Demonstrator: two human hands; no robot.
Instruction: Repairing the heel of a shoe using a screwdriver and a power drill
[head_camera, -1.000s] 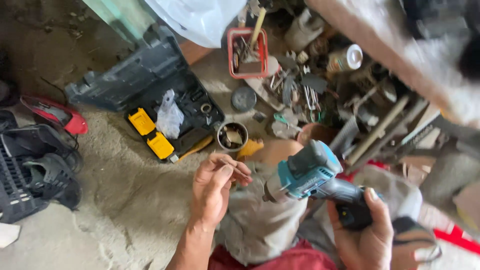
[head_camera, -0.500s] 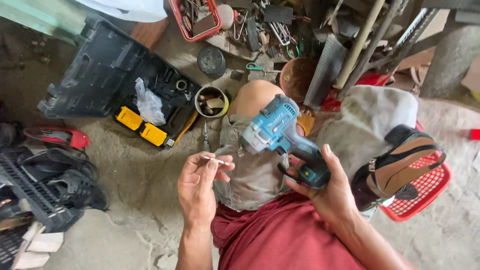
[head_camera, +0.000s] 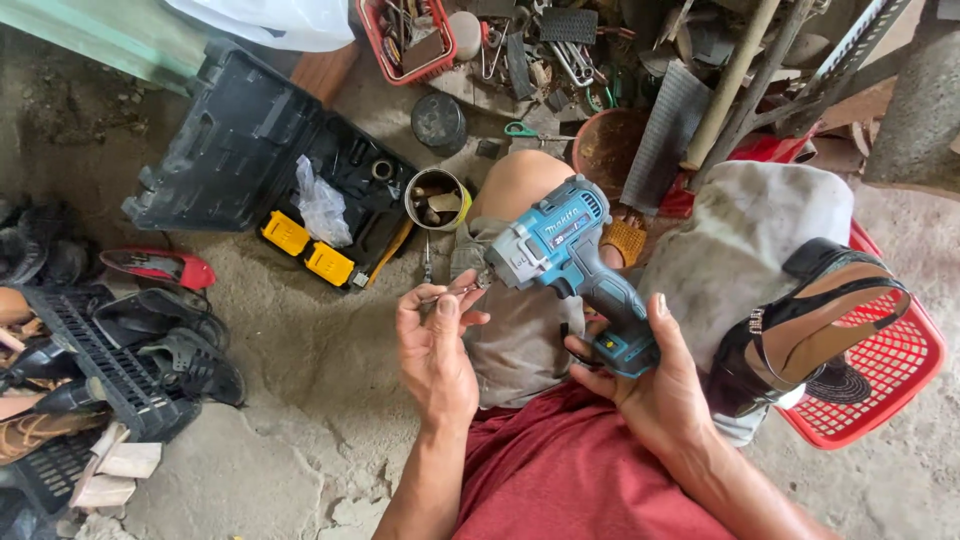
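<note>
My right hand (head_camera: 650, 385) is wrapped around the handle of the teal drill (head_camera: 570, 265) at centre frame, its nose aimed left toward my left hand (head_camera: 435, 345). My left fingers (head_camera: 447, 305) pinch a thin bit (head_camera: 450, 292), which lies almost level, its tip just beside the chuck (head_camera: 487, 277). The bit's long axis nearly lines up with the drill's. The left hand is the nearer one.

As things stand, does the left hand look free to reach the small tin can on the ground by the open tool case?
Probably not yet: the left hand pinches a thin metal bit at the drill. The tin can lies past it with nothing between.
</note>
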